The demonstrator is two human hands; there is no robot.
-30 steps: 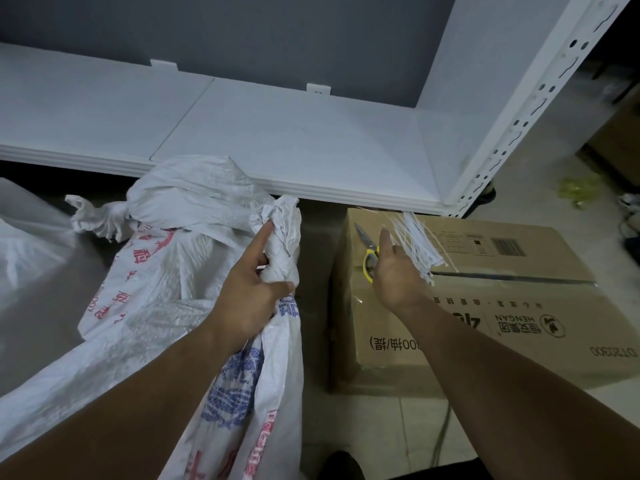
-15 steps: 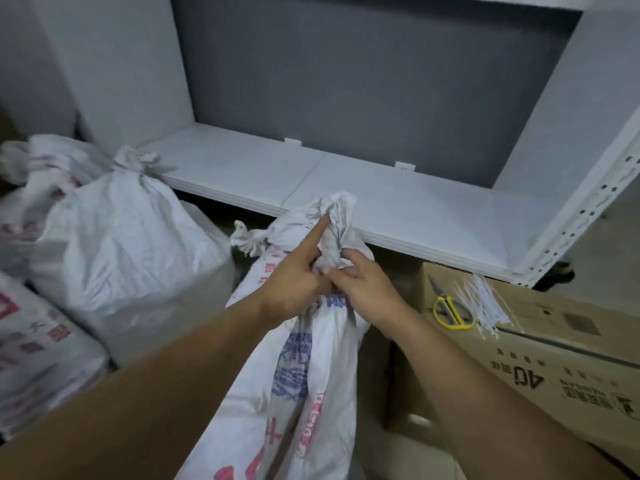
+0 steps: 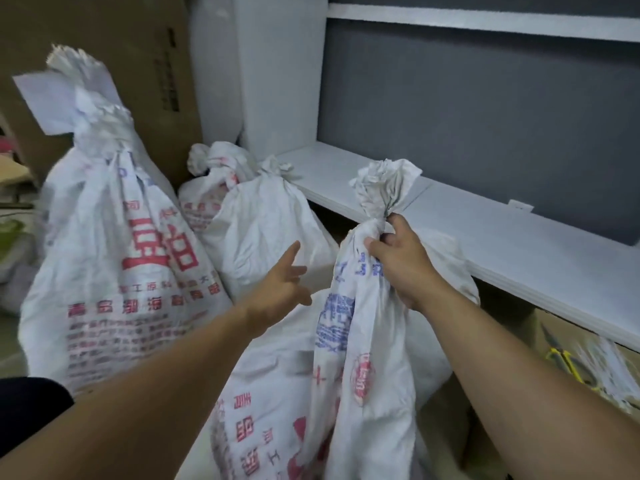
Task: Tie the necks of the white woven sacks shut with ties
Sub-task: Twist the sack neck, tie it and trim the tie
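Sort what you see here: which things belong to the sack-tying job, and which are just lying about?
Job: sack, its neck gripped by the right hand; open left hand; ties; tall sack.
Lying about: scissors, cardboard box, shelf.

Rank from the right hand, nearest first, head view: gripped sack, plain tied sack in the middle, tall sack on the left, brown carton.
1. Gripped sack: in the right hand, held at its neck.
2. Plain tied sack: middle, left of the hand.
3. Tall sack: far left.
4. Brown carton: back left, behind the tall sack.
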